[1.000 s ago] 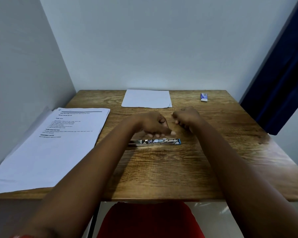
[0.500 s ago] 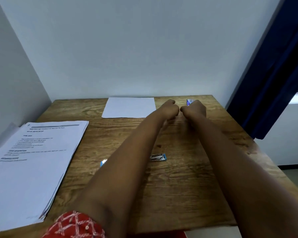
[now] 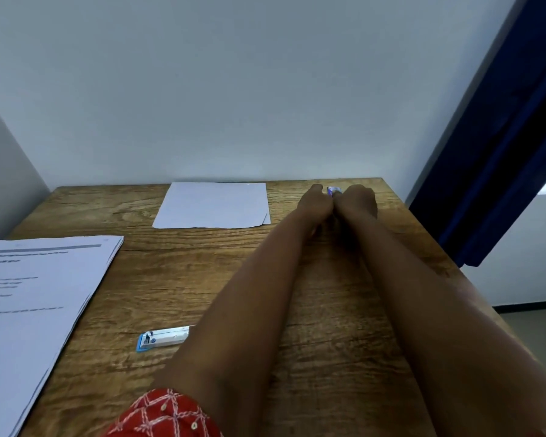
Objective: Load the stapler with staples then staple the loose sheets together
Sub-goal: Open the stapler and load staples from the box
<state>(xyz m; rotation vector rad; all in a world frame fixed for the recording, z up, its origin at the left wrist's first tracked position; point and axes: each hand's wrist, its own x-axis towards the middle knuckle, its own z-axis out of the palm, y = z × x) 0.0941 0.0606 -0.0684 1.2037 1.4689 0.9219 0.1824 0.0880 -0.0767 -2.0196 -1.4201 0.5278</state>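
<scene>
A small blue and white staple box (image 3: pixel 334 190) lies near the back right corner of the wooden table (image 3: pixel 158 279). My left hand (image 3: pixel 316 204) and my right hand (image 3: pixel 358 200) are curled against it, one on each side, with the fingertips hidden. The blue and metal stapler (image 3: pixel 163 338) lies flat on the table near me, its right end hidden under my left forearm. A stack of printed sheets (image 3: pixel 35 310) rests at the left edge. Blank white sheets (image 3: pixel 212 205) lie at the back centre, with one corner bent.
White walls close off the table at the back and on the left. A dark blue curtain (image 3: pixel 501 137) hangs beyond the table's right edge. A red patterned sleeve (image 3: pixel 164 414) shows at the bottom of the view.
Both hands have left the stapler and reached across to the staple box at the back right corner. The view has swung right with them.
</scene>
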